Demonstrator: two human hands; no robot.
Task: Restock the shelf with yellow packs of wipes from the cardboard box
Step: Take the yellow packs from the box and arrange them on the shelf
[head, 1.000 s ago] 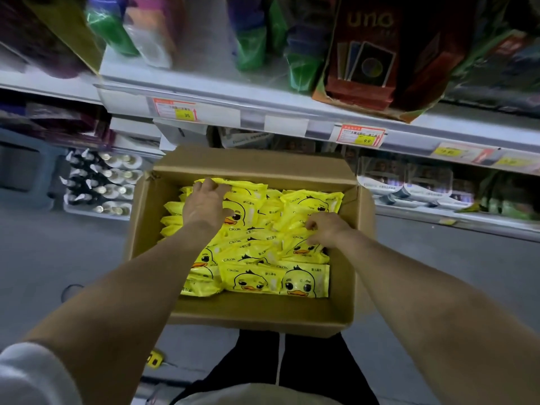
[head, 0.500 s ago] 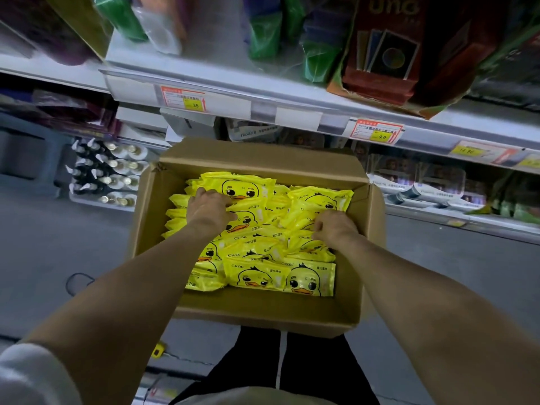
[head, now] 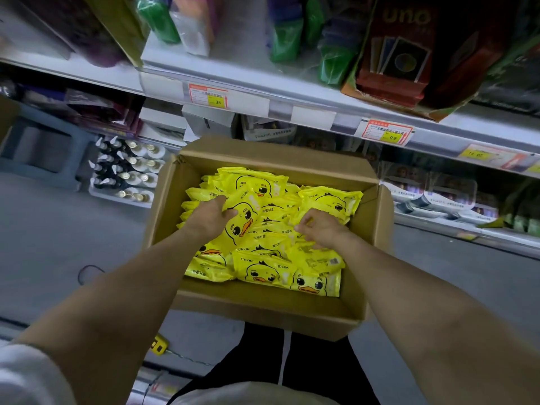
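Mostly glossy, crinkly yellow packs in cardboard box

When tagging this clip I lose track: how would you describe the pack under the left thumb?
Find the open cardboard box below the shelf. Inside, left of centre, the left hand pinches one yellow pack. It alone lies diagonal on top, duck face tilted.
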